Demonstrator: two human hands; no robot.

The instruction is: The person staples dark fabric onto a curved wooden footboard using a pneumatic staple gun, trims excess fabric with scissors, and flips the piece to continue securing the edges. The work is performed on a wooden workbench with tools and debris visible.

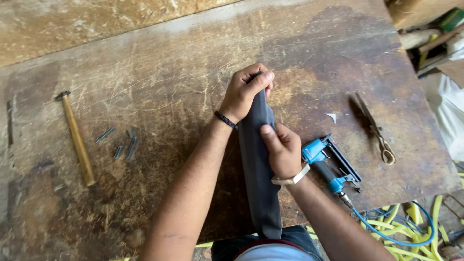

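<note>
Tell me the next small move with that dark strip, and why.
Probably slide the right hand down the dark strip, smoothing it flat. The left hand already pinches the far end, while the right thumb presses mid-strip and the near part hangs over the table edge.

both hands are gripping a long dark grey strip [258,174] that is running from the near edge out across a worn brown workbench [159,72]. the left hand [246,92] is pinching its far end, while the right hand [282,150] is pressing a thumb on its middle. just right of that hand a blue staple gun [328,164] is lying with its hose trailing near. farther right, old scissors [374,128] are resting. at far left a wooden-handled hammer [77,137] is lying beside loose staple sticks [121,142].
</note>
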